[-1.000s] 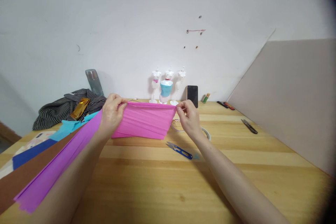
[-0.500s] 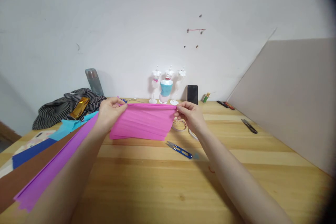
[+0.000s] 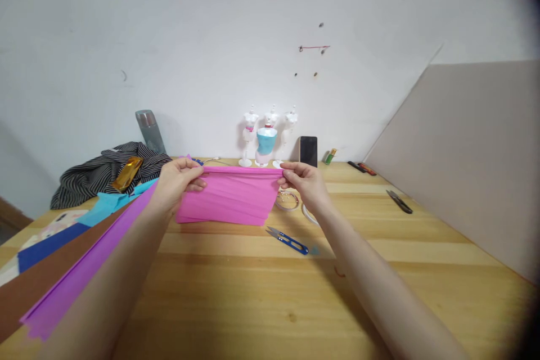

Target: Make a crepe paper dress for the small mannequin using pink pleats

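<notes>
Pink sheet held over table; folded top edge, long axis left to right, pinched near left end by left hand, at right corner by right hand; neither nearer.

Soft shadows cross the table, right edge blurred.

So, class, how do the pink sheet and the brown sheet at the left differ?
The pink sheet is gripped near its top by the left hand and right hand; the brown sheet lies unheld. The pink sheet shows many creases; the brown sheet looks smooth. The brown sheet runs off the picture's left edge; the pink sheet does not. Both look thin.
</notes>
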`<state>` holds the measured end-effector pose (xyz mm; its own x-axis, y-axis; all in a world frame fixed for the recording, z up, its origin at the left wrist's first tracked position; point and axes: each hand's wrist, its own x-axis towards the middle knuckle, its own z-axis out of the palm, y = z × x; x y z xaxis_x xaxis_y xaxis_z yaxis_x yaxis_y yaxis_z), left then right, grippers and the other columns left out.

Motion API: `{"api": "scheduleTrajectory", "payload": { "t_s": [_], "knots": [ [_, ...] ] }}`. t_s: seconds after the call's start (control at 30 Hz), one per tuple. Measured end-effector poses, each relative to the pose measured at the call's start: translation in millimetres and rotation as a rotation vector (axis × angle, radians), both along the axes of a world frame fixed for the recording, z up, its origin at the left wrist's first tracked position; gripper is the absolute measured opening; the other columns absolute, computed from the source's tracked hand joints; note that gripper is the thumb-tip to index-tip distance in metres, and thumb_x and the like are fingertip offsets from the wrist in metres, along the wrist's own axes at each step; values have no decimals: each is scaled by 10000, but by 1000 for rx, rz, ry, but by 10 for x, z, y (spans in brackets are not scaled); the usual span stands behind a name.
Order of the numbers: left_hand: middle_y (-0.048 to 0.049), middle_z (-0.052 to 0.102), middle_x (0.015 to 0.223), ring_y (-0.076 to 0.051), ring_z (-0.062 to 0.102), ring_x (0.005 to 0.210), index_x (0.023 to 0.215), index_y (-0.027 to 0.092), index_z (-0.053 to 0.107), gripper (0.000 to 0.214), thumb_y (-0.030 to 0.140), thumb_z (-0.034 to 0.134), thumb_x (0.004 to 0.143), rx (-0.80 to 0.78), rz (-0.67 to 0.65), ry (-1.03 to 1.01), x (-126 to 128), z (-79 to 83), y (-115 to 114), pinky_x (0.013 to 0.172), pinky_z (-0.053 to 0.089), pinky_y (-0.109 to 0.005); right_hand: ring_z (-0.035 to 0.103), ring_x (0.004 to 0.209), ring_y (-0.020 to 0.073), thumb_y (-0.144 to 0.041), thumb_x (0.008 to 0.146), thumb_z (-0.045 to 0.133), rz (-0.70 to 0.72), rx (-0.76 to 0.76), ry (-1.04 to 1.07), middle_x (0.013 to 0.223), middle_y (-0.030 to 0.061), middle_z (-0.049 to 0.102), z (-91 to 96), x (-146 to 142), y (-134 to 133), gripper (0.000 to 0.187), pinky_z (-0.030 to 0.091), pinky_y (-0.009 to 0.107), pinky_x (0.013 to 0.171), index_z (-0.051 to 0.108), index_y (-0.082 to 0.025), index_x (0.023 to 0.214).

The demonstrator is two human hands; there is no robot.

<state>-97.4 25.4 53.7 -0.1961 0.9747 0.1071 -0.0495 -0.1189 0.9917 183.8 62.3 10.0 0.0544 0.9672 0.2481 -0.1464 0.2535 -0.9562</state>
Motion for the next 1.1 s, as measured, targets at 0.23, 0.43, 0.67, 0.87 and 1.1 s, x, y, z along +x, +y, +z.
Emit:
{"api": "scheduleTrajectory", "payload": {
  "t_s": [0.23,0.43,0.67,0.87,1.1],
  "knots": [
    [-26,661,566,-144,688,577,665,130,576,198,182,754,594,17,-15,-109,2,-19,16,591,569,-203,657,521,132,-432,589,825,11,2,-48,569,20,676,-15,17,13,378,557,232,535,610,-157,733],
    [-9,654,558,-125,675,573,656,133,584,229,202,784,568,82,8,-130,14,-29,13,617,566,-200,603,501,111,-468,676,733,-24,16,-209,549,-9,625,-5,3,-6,346,495,211,482,543,-181,707],
    [18,618,535,-97,638,545,619,134,581,240,199,796,534,126,20,-106,67,-10,-38,589,527,-175,445,343,66,-380,780,655,36,-73,-357,419,-70,493,72,28,-75,297,346,168,358,457,-199,655],
    [25,606,540,-101,626,550,627,138,588,224,202,785,542,165,35,-83,58,4,-49,578,511,-185,684,558,144,-293,809,676,242,-268,-44,654,50,709,59,23,-64,221,542,214,506,504,-186,721],
    [27,603,532,-94,617,523,606,141,576,229,190,786,530,155,26,-118,29,62,-68,558,505,-178,694,602,137,-260,633,814,195,-154,136,681,74,733,-9,8,-7,237,574,202,605,599,-161,630]
  ]
}}
